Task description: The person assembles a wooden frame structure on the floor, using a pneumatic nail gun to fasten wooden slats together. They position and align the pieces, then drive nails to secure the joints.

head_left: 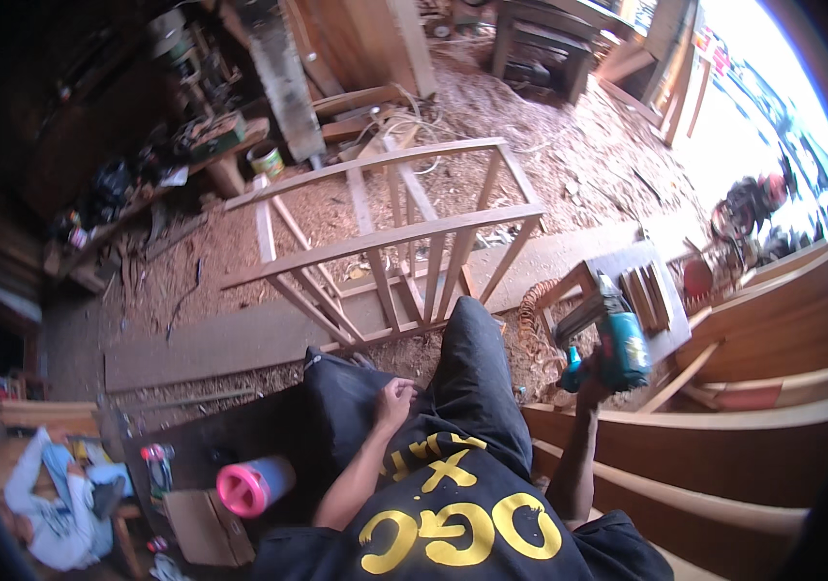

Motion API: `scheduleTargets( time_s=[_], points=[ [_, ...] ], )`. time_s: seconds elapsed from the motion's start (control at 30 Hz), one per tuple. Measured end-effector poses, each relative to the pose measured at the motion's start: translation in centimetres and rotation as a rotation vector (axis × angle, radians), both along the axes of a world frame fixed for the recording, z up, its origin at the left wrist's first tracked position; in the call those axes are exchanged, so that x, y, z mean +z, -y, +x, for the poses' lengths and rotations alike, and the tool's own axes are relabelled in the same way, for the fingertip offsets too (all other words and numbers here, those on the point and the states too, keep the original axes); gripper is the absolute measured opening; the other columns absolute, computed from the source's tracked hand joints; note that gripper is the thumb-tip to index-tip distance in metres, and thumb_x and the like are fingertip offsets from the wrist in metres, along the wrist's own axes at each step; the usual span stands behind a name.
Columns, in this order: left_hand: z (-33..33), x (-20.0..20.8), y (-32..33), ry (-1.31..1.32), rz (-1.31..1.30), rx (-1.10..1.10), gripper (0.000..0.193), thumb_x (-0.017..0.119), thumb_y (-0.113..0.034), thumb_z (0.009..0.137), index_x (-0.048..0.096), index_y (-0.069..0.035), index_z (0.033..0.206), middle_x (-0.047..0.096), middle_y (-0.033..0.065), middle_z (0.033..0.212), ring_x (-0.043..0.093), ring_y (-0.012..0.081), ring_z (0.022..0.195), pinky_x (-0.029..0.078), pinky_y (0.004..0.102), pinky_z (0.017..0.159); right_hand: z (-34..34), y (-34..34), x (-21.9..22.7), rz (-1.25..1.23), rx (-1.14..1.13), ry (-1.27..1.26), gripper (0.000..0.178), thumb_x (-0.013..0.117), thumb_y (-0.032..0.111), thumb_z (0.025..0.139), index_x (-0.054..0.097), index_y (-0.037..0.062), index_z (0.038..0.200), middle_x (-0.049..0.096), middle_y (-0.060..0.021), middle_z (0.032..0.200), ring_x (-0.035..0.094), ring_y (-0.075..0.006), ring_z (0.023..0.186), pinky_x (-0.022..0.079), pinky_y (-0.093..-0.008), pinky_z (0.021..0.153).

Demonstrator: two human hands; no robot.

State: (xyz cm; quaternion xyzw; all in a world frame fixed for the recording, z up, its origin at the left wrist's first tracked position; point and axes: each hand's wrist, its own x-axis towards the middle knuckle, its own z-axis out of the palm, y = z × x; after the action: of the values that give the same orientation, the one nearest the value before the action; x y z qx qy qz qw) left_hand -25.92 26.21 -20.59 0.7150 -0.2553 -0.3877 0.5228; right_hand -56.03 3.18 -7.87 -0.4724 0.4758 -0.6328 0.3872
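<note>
My right hand [592, 380] grips a teal and black pneumatic nail gun [621, 345], raised to the right of my knee. My left hand [395, 401] is above my lap, its fingers curled together. Anything inside those fingers is too small or hidden to make out. Beyond my knees stands a slatted wooden frame [385, 248], with two long rails and several thin uprights between them. Neither hand touches it. A coiled orange air hose [530, 312] hangs between the frame and the nail gun.
A small stand [677, 334] bearing wood strips is beyond the nail gun. Large curved wooden boards [723, 436] fill the right side. A pink-rimmed jug [242, 489] and cardboard box [199, 528] are at lower left, near a seated person [58, 508]. Wood shavings [569, 145] cover the floor.
</note>
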Motion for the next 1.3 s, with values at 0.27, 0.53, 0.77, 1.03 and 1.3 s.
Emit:
scheduleTargets(
  time_s=[0.27, 0.53, 0.77, 1.03, 1.3],
  points=[
    [0.4, 2.1, 0.3, -0.024, 0.041, -0.043, 0.021, 0.055, -0.012, 0.094, 0.062, 0.005, 0.106, 0.07, 0.0138, 0.089, 0.069, 0.0183, 0.078, 0.055, 0.0282, 0.07, -1.3, -4.0, -3.3, 0.208, -0.127, -0.253, 0.02, 0.076, 0.016, 0.082, 0.062, 0.0042, 0.09, 0.056, 0.0016, 0.062, 0.053, -0.0083, 0.049, 0.041, -0.0261, 0.045],
    [0.6, 1.7, 1.3, 0.01, 0.146, -0.061, 0.023, 0.056, -0.017, 0.096, 0.063, 0.002, 0.108, 0.072, 0.0104, 0.088, 0.069, 0.0158, 0.079, 0.054, 0.0281, 0.072, -1.7, -5.0, -5.2, 0.419, -0.162, -0.072, 0.012, 0.068, 0.01, 0.088, 0.061, 0.0022, 0.083, 0.057, -0.0003, 0.062, 0.053, -0.0097, 0.048, 0.04, -0.0271, 0.044],
    [-0.5, 2.1, 2.3, 0.402, 0.268, -0.207, 0.019, 0.059, -0.017, 0.088, 0.069, -0.005, 0.1, 0.071, 0.0158, 0.095, 0.068, 0.033, 0.091, 0.052, 0.0408, 0.08, -2.6, -3.2, -9.9, 0.615, 0.214, -0.341, 0.023, 0.063, 0.011, 0.085, 0.057, 0.0012, 0.105, 0.06, -0.0032, 0.078, 0.056, -0.0131, 0.067, 0.046, -0.0313, 0.062],
    [-1.0, 2.5, 4.9, 0.522, 0.516, -0.215, 0.018, 0.057, -0.022, 0.09, 0.068, -0.014, 0.101, 0.07, 0.0117, 0.098, 0.066, 0.0354, 0.093, 0.05, 0.0456, 0.079, 2.7, 5.8, -18.9, 0.628, 0.534, -0.823, 0.039, 0.066, 0.014, 0.08, 0.053, 0.0004, 0.114, 0.059, -0.0107, 0.079, 0.058, -0.0219, 0.073, 0.047, -0.036, 0.071],
    [-2.1, 0.9, 6.4, 0.466, 0.682, -0.118, 0.014, 0.058, -0.021, 0.088, 0.066, -0.013, 0.097, 0.069, 0.0125, 0.09, 0.066, 0.0354, 0.087, 0.051, 0.0463, 0.075, 9.0, 17.5, -33.7, 0.898, 0.749, -0.999, 0.045, 0.071, 0.023, 0.077, 0.058, 0.0001, 0.113, 0.067, -0.0225, 0.09, 0.067, -0.0345, 0.084, 0.05, -0.043, 0.077]
  ],
)
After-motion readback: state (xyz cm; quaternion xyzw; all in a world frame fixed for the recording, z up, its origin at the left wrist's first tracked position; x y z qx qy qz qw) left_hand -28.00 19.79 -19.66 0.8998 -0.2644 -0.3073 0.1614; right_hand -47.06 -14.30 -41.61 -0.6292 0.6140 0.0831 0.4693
